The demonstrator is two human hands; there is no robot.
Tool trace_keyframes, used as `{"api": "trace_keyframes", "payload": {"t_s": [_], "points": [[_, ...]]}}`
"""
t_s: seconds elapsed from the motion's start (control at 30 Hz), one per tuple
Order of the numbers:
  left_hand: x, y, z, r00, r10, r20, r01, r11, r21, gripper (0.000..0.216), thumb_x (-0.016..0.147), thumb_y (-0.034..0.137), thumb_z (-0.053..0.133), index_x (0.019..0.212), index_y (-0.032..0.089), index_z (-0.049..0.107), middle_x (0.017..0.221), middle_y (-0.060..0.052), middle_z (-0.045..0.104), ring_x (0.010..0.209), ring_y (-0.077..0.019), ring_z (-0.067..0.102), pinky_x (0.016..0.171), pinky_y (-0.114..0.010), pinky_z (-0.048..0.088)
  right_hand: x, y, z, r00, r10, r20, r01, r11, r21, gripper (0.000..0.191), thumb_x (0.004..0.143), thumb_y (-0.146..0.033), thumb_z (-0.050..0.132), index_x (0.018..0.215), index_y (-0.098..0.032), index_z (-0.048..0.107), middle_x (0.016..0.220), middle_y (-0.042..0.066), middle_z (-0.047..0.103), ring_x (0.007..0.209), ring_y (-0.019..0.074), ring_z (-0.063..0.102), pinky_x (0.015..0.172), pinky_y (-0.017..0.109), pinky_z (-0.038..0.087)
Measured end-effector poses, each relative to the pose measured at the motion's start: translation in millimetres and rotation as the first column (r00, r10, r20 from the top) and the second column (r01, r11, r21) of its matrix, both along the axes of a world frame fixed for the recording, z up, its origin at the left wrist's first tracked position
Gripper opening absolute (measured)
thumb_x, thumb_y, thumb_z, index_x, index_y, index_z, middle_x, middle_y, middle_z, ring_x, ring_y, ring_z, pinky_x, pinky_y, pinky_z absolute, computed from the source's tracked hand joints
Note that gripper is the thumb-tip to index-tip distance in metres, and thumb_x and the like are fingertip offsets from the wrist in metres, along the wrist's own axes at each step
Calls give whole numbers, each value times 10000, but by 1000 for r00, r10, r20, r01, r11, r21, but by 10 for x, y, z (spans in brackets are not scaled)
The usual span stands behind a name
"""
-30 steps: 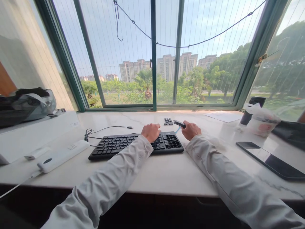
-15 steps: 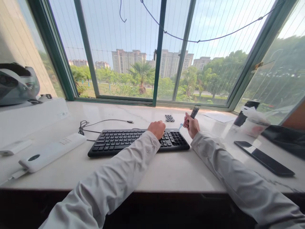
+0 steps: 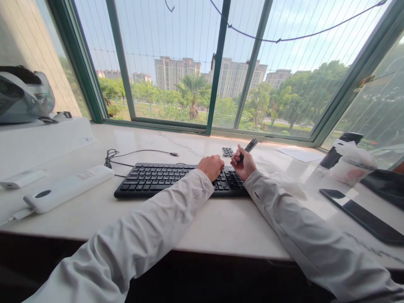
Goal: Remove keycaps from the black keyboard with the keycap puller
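A black keyboard (image 3: 164,179) lies on the pale marble sill in front of me. My left hand (image 3: 211,166) rests curled on the keys near its right part, fingers closed; what it holds, if anything, is hidden. My right hand (image 3: 243,164) hovers over the keyboard's number pad, fingers closed round a slim dark tool (image 3: 248,147) that points up and to the right. A small cluster of loose black keycaps (image 3: 227,151) sits on the sill just behind the keyboard.
A white power strip (image 3: 67,188) and a white box with a helmet (image 3: 23,94) stand at the left. The keyboard cable (image 3: 139,153) loops behind. At the right lie a dark phone (image 3: 362,215), a cup in a plastic bag (image 3: 352,162) and paper (image 3: 298,153).
My right hand has moved left from beside the keyboard to over its number pad, and the tool has tilted upright. My left hand stays on the keys. The view has shifted.
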State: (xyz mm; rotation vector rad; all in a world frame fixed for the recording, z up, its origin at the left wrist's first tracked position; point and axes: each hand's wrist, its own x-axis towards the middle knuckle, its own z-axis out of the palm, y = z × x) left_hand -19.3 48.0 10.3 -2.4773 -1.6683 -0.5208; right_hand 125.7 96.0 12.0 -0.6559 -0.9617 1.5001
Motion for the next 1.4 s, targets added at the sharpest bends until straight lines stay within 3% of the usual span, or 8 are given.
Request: {"api": "trace_keyframes", "payload": {"t_s": [0.2, 0.43, 0.63, 1.17, 1.4], "points": [[25, 49, -78, 989, 23, 149, -17, 999, -40, 232, 814, 438, 557, 904, 321, 736, 1040, -16, 667, 919, -217, 617, 820, -317, 477, -52, 18, -43, 999, -31, -34, 32, 999, 21, 426, 810, -413, 617, 572, -196, 340, 467, -77, 286, 408, 53, 305, 380, 183, 297], [0, 153, -98, 939, 120, 322, -55, 977, -206, 239, 720, 428, 663, 925, 333, 744, 950, 29, 720, 915, -183, 631, 858, -262, 467, -83, 31, -69, 999, 0, -36, 0, 1000, -15, 416, 810, -412, 611, 572, -199, 345, 453, -77, 295, 401, 54, 295, 374, 183, 267], [-16, 201, -115, 928, 137, 347, -52, 968, -244, 257, 718, 416, 664, 942, 319, 743, 962, 23, 722, 920, -182, 631, 867, -266, 468, -71, -9, -48, 996, 82, -21, -83, 996, -40, 407, 800, -403, 607, 570, -203, 337, 439, -85, 259, 390, 59, 277, 382, 192, 275], [5, 182, -120, 911, 162, 378, -58, 960, -272, 220, 728, 408, 657, 915, 329, 743, 936, 24, 728, 905, -180, 637, 843, -272, 478, -109, 64, -88, 996, -18, -88, 10, 995, -99, 353, 797, -296, 543, 577, -212, 281, 402, -102, 157, 350, 59, 171, 336, 188, 211], [4, 168, -104, 911, 180, 370, -73, 956, -284, 224, 722, 414, 659, 922, 346, 736, 973, 29, 721, 939, -186, 633, 849, -284, 477, -185, 106, -132, 999, -43, -24, 42, 999, -23, 406, 782, -329, 573, 566, -212, 250, 407, -101, 167, 350, 56, 178, 332, 186, 210]]}}
